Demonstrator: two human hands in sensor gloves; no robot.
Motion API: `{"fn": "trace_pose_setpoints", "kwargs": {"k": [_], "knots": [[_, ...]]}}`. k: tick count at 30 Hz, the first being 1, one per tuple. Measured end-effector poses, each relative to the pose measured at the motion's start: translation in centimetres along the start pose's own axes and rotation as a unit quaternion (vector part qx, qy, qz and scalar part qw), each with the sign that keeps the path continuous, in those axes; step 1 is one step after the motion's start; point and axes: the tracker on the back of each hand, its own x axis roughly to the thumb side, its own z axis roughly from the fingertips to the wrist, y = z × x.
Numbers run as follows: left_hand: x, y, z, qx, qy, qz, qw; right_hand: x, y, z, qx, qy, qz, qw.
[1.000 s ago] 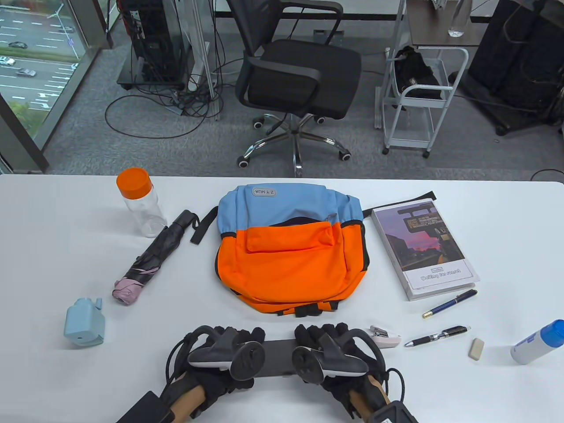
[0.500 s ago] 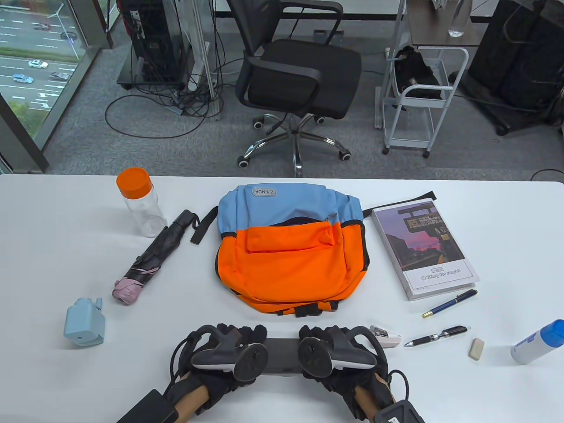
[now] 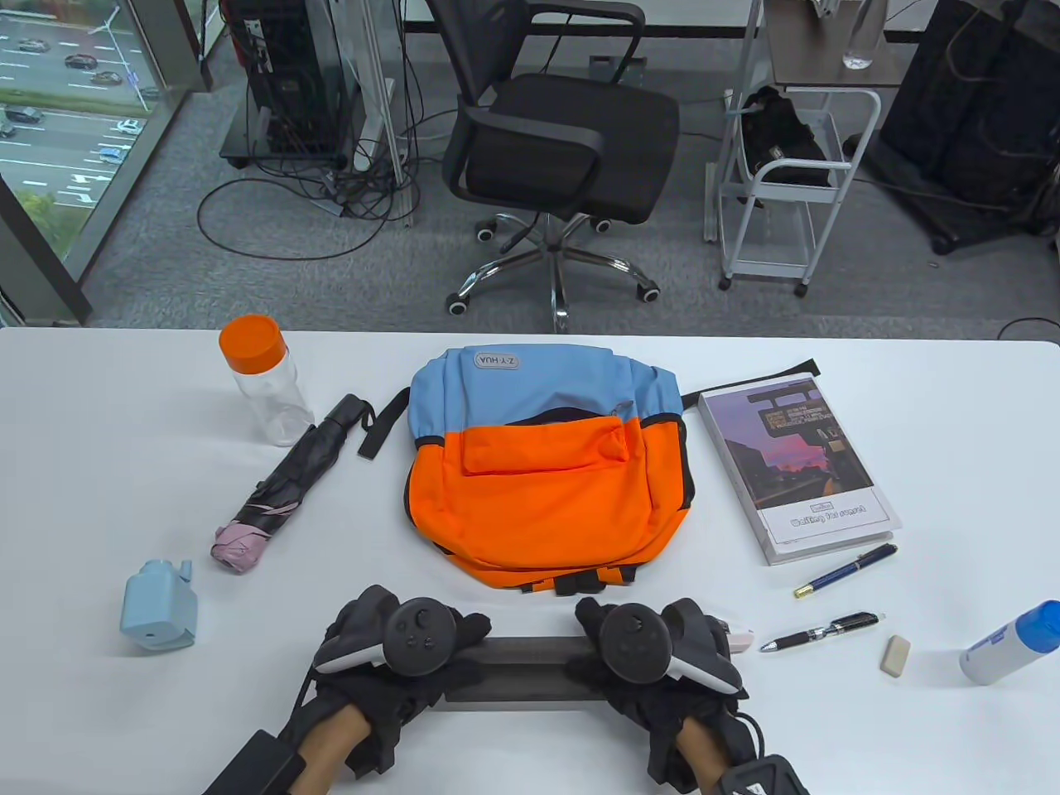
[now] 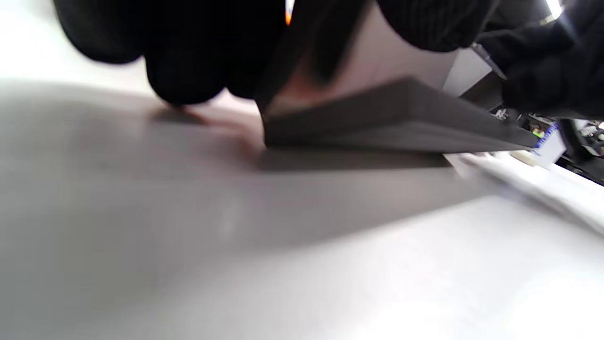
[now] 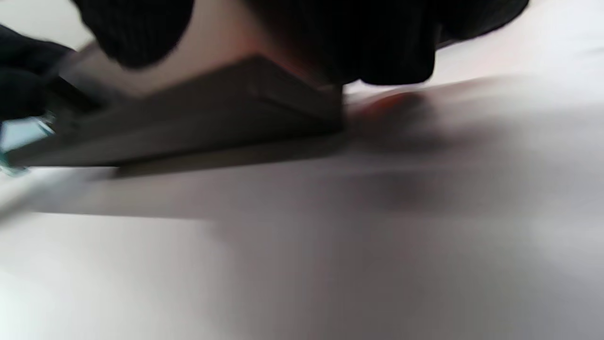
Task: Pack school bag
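An orange and blue backpack (image 3: pixel 546 464) lies flat at the table's middle. In front of it a flat dark grey case (image 3: pixel 522 667) lies near the front edge. My left hand (image 3: pixel 389 654) grips its left end and my right hand (image 3: pixel 654 654) grips its right end. The wrist views show the case (image 4: pixel 391 123) (image 5: pixel 188 123) tilted, its far edge raised, its near edge on the table. A book (image 3: pixel 795 468), two pens (image 3: pixel 845 570) (image 3: pixel 820 633), an eraser (image 3: pixel 897 656), a folded umbrella (image 3: pixel 286 484) and a bottle (image 3: pixel 265 381) lie around the backpack.
A light blue pencil sharpener (image 3: pixel 159 606) stands at the left front. A blue-capped white tube (image 3: pixel 1010 644) lies at the right edge. A small pink and white item (image 3: pixel 741 638) shows just right of my right hand. An office chair (image 3: pixel 555 149) stands beyond the table.
Both hands have rolled forward over the ends of the grey case, trackers now facing up, and the case has tipped up on its near edge.
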Motion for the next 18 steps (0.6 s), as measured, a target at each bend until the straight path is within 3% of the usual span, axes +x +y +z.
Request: {"fn": "trace_pose_setpoints", "kwargs": {"k": [5,10,12,15,18], "knots": [[-1.2,0.9,0.2,0.037,0.028,0.036,0.998,0.8,0.3,0.0,0.019,0.059,0.084,0.994],[-2.6,0.8,0.4,0.019,0.073,0.028,0.997,0.9,1.3,-0.4,0.052,0.081,0.109,0.989],[-2.5,0.7,0.3,0.033,0.091,-0.017,0.995,0.9,1.8,-0.7,0.054,0.083,0.143,0.985],[-2.0,0.2,-0.4,-0.022,0.136,-0.154,0.978,1.0,1.9,-0.8,0.037,0.089,0.147,0.984],[-1.7,-0.2,-1.0,-0.005,0.134,-0.166,0.977,1.0,1.8,-0.8,0.041,0.095,0.149,0.983]]}}
